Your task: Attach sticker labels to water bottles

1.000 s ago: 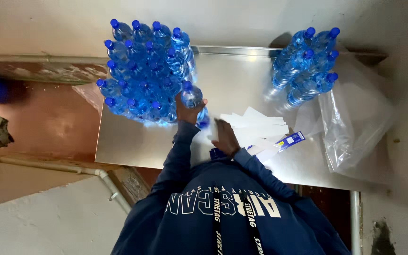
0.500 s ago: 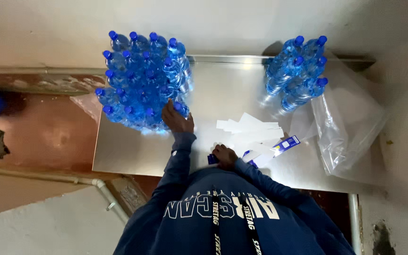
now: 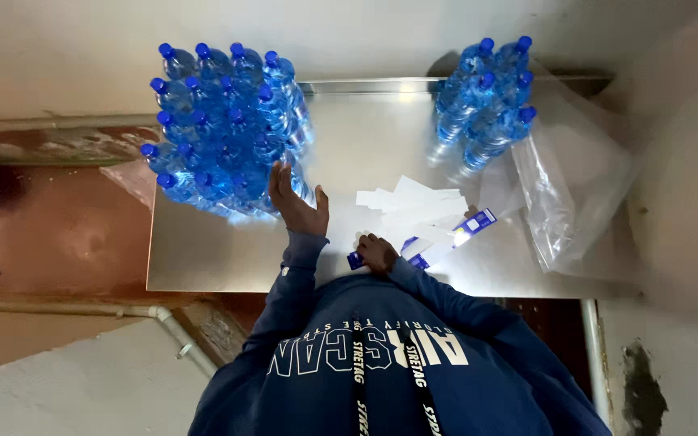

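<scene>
A large cluster of blue-capped water bottles stands at the left of a steel table. My left hand hovers at the cluster's near edge, fingers extended, holding nothing. My right hand rests near the table's front edge, fingers curled on a blue and white label. Loose white labels lie scattered just beyond it, and another blue and white label lies to the right.
A smaller group of blue-capped bottles stands at the back right. Crumpled clear plastic wrap lies at the table's right end. A wall runs behind the table; a reddish floor and a pipe lie to the left.
My left hand carried a bottle to the large cluster, set it there and let go. It now sits slightly back from the bottles. The right hand stayed on the labels.
</scene>
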